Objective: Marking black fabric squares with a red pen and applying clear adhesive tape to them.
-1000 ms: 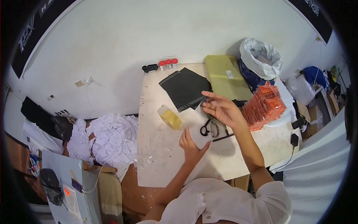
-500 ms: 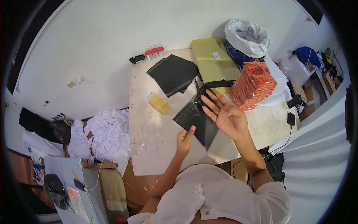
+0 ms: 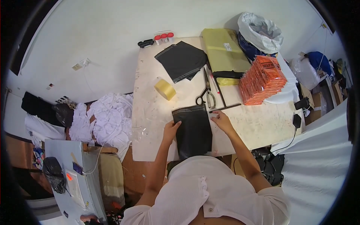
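The left hand point(image 3: 171, 128) rests with its fingers extended and flat against the left edge of a black plastic bag point(image 3: 193, 131); the fingers press on the bag and are not closed around it. The right hand point(image 3: 222, 120) lies at the upper right corner of the same bag, fingers loosely spread and resting on the bag edge and the tabletop; whether they pinch the edge cannot be determined. The bag lies flat on the white table point(image 3: 150, 112), lengthwise toward the person, with its lower end at the near table edge, between the two hands. Just beyond the bag lies a pair of scissors point(image 3: 207, 93), blades pointing away from the person, with a thin dark rod point(image 3: 225, 108) lying at an angle near the right hand. A roll of yellowish tape point(image 3: 165, 89) stands to the left of the scissors, apart from the bag. Farther back lies a stack of black bags point(image 3: 182, 60), and beside it a flat yellow-green parcel point(image 3: 223, 52). A stack of orange packets point(image 3: 263, 79) sits at the right side of the table. A heap of white cloth point(image 3: 105, 118) lies on the floor to the left of the table.
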Tool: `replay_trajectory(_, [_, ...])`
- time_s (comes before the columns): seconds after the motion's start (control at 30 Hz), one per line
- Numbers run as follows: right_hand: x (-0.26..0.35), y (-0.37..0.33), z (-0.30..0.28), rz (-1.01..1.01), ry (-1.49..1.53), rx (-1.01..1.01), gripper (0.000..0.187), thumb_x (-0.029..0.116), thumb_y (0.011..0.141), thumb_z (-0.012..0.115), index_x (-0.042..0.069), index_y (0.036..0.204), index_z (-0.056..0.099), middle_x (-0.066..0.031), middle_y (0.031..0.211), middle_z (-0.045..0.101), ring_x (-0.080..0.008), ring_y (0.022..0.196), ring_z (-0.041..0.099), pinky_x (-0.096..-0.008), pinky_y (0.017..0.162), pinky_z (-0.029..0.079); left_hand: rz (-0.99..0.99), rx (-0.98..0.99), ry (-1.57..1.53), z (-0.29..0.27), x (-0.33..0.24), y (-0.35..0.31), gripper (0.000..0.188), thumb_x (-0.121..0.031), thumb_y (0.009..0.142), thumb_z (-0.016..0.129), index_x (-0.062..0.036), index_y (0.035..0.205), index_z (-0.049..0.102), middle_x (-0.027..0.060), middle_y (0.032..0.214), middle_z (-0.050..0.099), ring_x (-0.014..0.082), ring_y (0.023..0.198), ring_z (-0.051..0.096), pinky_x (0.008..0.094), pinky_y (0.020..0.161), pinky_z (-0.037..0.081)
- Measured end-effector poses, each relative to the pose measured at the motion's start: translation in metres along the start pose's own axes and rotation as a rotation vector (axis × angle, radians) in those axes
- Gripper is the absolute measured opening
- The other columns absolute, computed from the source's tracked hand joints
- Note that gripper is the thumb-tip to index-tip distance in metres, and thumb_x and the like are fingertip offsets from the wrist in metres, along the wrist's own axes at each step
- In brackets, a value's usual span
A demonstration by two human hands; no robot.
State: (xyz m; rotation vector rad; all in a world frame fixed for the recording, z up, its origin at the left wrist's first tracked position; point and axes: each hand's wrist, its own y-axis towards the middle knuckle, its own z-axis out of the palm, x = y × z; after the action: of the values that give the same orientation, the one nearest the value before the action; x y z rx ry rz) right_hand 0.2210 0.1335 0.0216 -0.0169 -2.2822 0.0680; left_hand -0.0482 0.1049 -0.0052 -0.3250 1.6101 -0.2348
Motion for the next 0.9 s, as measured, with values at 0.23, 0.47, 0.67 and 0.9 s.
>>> replay_trajectory(0.23, [-0.003,0.004,0.015,0.117,0.084,0.053,0.033,0.031,0.073,0.069,0.001,0.085,0.065,-0.0101,0.07,0.061,-0.0205,0.068,0.059,-0.0303,0.065,0.046,-0.051,0.052,-0.101,0.006,-0.008,-0.003,0.032,-0.007,0.08,0.063,0.0018,0.11,0.054,0.0075,0.09,0.065,0.0139,0.079,0.061,0.0258,0.073,0.047])
replay_trajectory(0.47, [-0.002,0.004,0.025,0.127,0.26,0.094,0.045,0.027,0.07,0.072,-0.001,0.102,0.056,-0.0101,0.084,0.06,-0.0199,0.075,0.058,-0.03,0.067,0.047,0.158,0.142,-0.162,0.011,-0.01,-0.013,0.04,0.002,0.078,0.061,-0.0025,0.116,0.05,0.0044,0.106,0.06,0.0133,0.097,0.054,0.0266,0.087,0.042])
replay_trajectory(0.67, [0.023,0.007,0.017,0.254,0.595,0.216,0.063,0.021,0.071,0.073,-0.001,0.122,0.043,-0.0074,0.1,0.057,-0.015,0.085,0.055,-0.0235,0.073,0.043,0.107,0.27,-0.26,0.002,-0.008,-0.022,0.039,0.003,0.078,0.062,-0.0043,0.115,0.051,0.0023,0.106,0.06,0.0129,0.097,0.055,0.027,0.088,0.042])
replay_trajectory(0.9, [0.016,0.013,0.017,0.211,0.684,0.475,0.036,0.015,0.077,0.067,0.001,0.109,0.059,-0.004,0.1,0.062,-0.0111,0.09,0.055,-0.0234,0.078,0.042,0.01,0.391,-0.338,0.004,-0.026,-0.033,0.031,0.0,0.079,0.063,-0.0043,0.109,0.056,0.002,0.102,0.062,0.0121,0.094,0.057,0.0261,0.085,0.044])
